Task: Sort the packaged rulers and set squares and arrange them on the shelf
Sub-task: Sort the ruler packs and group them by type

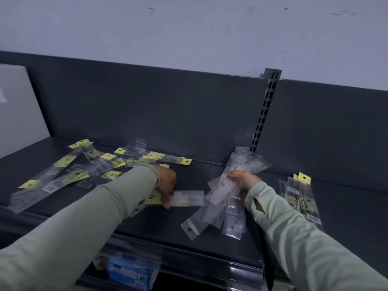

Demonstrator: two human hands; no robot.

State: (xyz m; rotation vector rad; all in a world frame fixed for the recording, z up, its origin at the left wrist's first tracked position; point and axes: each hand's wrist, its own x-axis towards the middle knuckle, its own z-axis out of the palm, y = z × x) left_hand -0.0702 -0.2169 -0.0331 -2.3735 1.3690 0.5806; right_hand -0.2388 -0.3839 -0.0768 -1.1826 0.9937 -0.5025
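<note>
6 o'clock, low: blue packs [130, 271] under shelf [210, 171] edge. Centre: left hand [167, 185], fingers curled onto one packaged ruler [189, 198] lying flat on shelf. 3 o'clock: right hand [244, 180] clutching fan of clear packets [222, 194]. Beyond it, neat stack [302, 198]. 10 o'clock: loose yellow-tagged pile [84, 169]

Dim, cool, flat light; soft shadows only on the shelf [168, 223]. Motion blur smears my left hand [167, 185] and the packaged ruler [189, 198] it pinches. Clear packets [245, 162] in my right hand [244, 180] catch pale glare. Back panel [147, 112] bows, wide-angle.
</note>
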